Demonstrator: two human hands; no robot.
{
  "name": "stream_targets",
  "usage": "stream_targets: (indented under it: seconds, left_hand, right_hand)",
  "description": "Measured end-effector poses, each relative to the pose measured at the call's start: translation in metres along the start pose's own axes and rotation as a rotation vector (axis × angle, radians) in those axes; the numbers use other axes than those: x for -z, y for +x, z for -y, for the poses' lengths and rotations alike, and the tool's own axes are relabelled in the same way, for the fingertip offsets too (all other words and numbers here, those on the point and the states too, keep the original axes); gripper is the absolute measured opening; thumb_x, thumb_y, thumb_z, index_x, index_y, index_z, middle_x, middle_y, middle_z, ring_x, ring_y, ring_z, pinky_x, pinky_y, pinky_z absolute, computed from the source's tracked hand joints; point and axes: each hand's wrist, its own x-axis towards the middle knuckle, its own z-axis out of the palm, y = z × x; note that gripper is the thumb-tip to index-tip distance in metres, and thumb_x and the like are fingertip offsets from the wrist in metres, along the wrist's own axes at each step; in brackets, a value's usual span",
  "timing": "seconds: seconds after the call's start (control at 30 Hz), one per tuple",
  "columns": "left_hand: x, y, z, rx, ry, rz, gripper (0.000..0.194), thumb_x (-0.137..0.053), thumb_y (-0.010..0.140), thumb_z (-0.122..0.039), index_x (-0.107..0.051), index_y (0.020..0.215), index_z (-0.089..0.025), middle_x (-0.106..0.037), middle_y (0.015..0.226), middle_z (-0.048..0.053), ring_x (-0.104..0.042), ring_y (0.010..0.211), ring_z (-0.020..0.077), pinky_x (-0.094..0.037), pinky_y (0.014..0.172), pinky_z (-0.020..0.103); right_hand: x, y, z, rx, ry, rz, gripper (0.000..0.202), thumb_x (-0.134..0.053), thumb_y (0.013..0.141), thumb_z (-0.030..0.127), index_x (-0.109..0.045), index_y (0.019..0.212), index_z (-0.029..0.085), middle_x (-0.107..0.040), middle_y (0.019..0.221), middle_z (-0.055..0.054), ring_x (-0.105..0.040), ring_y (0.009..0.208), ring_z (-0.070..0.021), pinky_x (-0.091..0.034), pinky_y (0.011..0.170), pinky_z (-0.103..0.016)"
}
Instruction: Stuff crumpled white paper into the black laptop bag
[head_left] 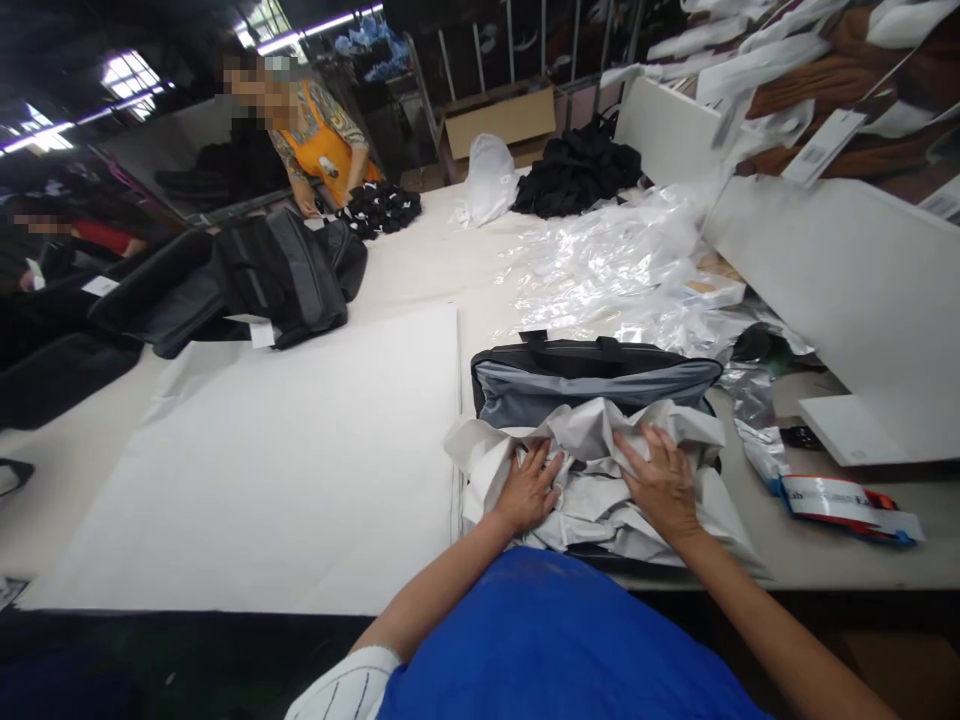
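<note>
A black bag [592, 385] with a grey lining lies unzipped on the table in front of me. Crumpled white paper [600, 505] fills its opening and spills over the near edge. My left hand [531, 487] presses on the left part of the paper with its fingers spread. On the right part rests my right hand [660, 480], fingers also apart and pushing into the folds. The bag's near side is mostly hidden beneath the paper.
A stack of flat white paper sheets [315, 470] lies left of the bag. Black bags [277, 275] are piled farther left. Clear plastic bags [615, 260] and a black heap [577, 170] lie beyond. A tape dispenser [847, 505] sits right. A person in an orange apron [326, 140] stands across.
</note>
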Motion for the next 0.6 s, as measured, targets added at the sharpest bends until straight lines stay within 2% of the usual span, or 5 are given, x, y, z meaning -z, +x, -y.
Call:
stream_targets:
  seconds: [0.17, 0.27, 0.4, 0.5, 0.6]
  left_hand:
    - [-0.014, -0.002, 0.006, 0.003, -0.042, 0.001, 0.063, -0.043, 0.096, -0.039, -0.023, 0.154, -0.023, -0.015, 0.164, 0.015, -0.011, 0.152, 0.0320, -0.017, 0.118, 0.063]
    - [-0.019, 0.004, 0.008, 0.020, -0.088, 0.026, 0.061, -0.043, 0.095, -0.038, -0.029, 0.152, -0.022, -0.018, 0.163, 0.014, -0.017, 0.150, 0.0333, -0.019, 0.120, 0.057]
    - [-0.017, 0.021, 0.013, 0.042, -0.140, 0.114, 0.057, -0.043, 0.094, -0.039, -0.039, 0.148, -0.019, -0.038, 0.153, 0.018, -0.038, 0.138, 0.0351, -0.024, 0.118, 0.056]
    - [-0.013, 0.037, 0.025, 0.059, -0.161, 0.180, 0.056, -0.043, 0.095, -0.045, -0.046, 0.142, -0.016, -0.058, 0.131, 0.018, -0.053, 0.122, 0.0323, -0.038, 0.110, 0.051]
    - [-0.009, 0.049, 0.039, 0.076, -0.205, 0.231, 0.057, -0.045, 0.094, -0.052, -0.050, 0.140, -0.019, -0.064, 0.124, 0.014, -0.057, 0.115, 0.0285, -0.044, 0.105, 0.043]
  right_hand:
    - [-0.028, -0.017, -0.007, 0.063, 0.040, 0.180, 0.038, -0.054, 0.092, 0.023, -0.063, 0.129, 0.021, -0.049, 0.134, -0.016, -0.038, 0.131, -0.0334, -0.041, 0.107, -0.043]
    - [-0.031, 0.002, -0.009, -0.015, 0.080, 0.347, 0.038, -0.051, 0.093, 0.025, -0.061, 0.130, 0.020, -0.051, 0.133, -0.017, -0.041, 0.129, -0.0328, -0.046, 0.101, -0.044]
    - [-0.045, 0.036, -0.020, -0.238, 0.170, 0.601, 0.031, -0.046, 0.092, 0.024, -0.073, 0.104, 0.013, -0.064, 0.117, -0.021, -0.057, 0.113, -0.0343, -0.053, 0.087, -0.046]
    - [-0.067, 0.058, -0.038, -0.307, 0.236, 0.639, 0.030, -0.051, 0.089, 0.027, -0.075, 0.102, 0.015, -0.070, 0.110, -0.018, -0.061, 0.109, -0.0357, -0.049, 0.095, -0.051]
    - [-0.088, 0.077, -0.058, -0.385, 0.333, 0.626, 0.034, -0.062, 0.084, 0.038, -0.075, 0.109, 0.019, -0.069, 0.116, -0.015, -0.061, 0.112, -0.0368, -0.045, 0.101, -0.053]
